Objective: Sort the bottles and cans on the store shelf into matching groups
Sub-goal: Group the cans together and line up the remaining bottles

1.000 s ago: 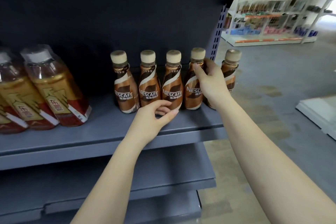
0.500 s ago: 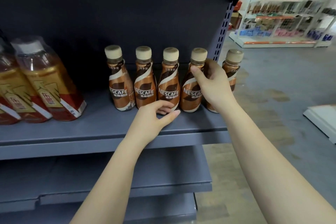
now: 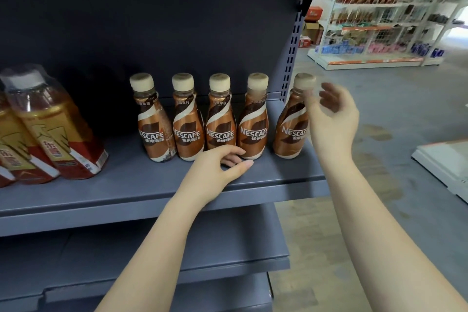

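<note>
Several brown Nescafe coffee bottles [image 3: 188, 119] with cream caps stand in a row on the grey shelf [image 3: 126, 185]. The rightmost bottle [image 3: 291, 124] stands a little apart at the shelf's right end. My right hand [image 3: 331, 119] hovers just right of that bottle, fingers spread and blurred, holding nothing. My left hand [image 3: 217, 164] rests on the shelf in front of the third and fourth bottles, fingers loosely curled, thumb stretched right, gripping nothing. Shrink-wrapped tea bottles [image 3: 50, 124] with yellow and red labels lean at the far left.
The shelf's perforated upright [image 3: 291, 58] rises behind the rightmost bottle. Lower grey shelves [image 3: 177, 248] sit beneath. To the right lies a grey floor, a white platform [image 3: 445, 162] and distant white racks [image 3: 379, 20] of goods.
My right hand has let go of the bottles it gripped and pulled back to the right, opening. The rightmost bottle now stands uncovered. My left hand has stayed put.
</note>
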